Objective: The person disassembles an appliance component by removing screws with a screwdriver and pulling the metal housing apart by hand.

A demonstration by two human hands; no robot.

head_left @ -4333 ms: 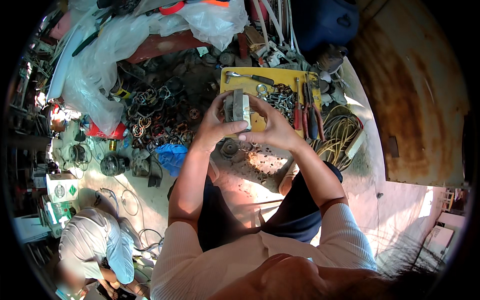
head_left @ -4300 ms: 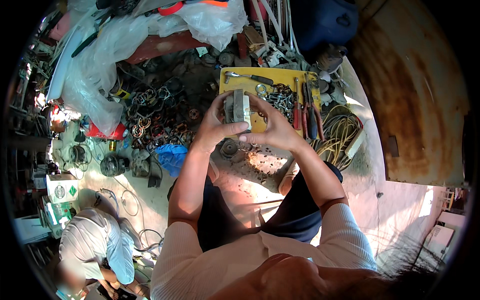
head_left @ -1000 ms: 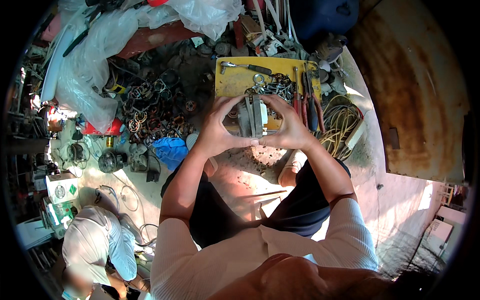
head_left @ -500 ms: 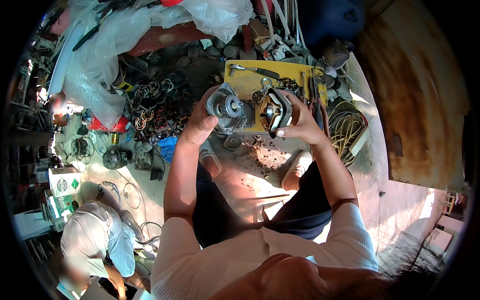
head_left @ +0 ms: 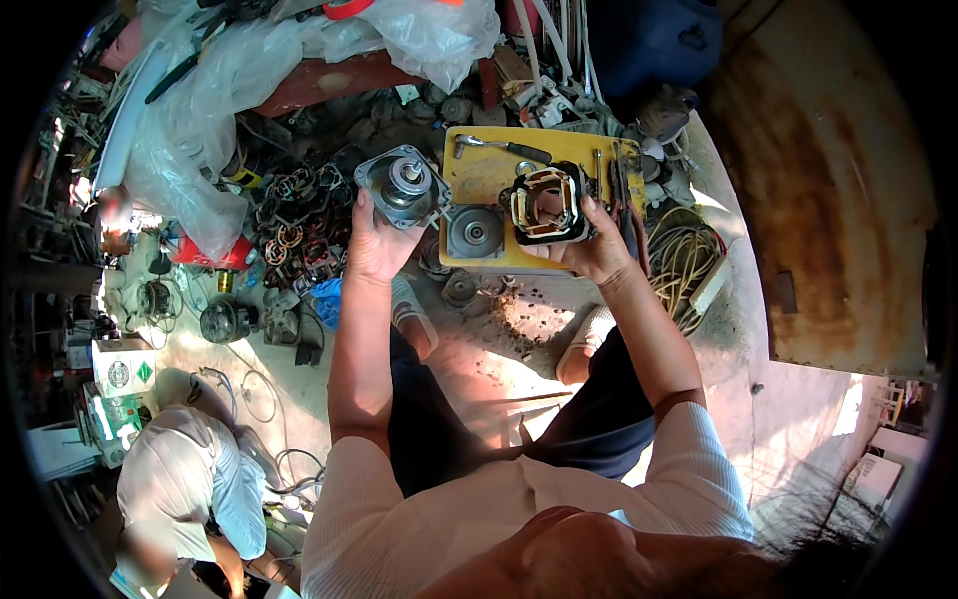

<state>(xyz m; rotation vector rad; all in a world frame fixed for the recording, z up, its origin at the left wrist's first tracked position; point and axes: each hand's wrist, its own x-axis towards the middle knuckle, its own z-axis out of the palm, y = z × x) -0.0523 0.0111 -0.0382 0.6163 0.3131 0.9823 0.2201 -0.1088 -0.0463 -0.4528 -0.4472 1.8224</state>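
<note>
My left hand (head_left: 384, 243) grips the grey motor housing (head_left: 404, 187), thumb at its near-left edge, the other fingers mostly hidden beneath. My right hand (head_left: 602, 248) is closed around the near-right side of the dark stator (head_left: 581, 216), whose hollow faces up. Over left, a white carton (head_left: 125, 372) bears a green diamond and a round mark. My two parts stand apart, yellow worktop (head_left: 479, 185) showing between; a round grey cover (head_left: 472, 232) lies at its near-left corner, and coiled cable (head_left: 684, 265) lies just beyond its right edge.
</note>
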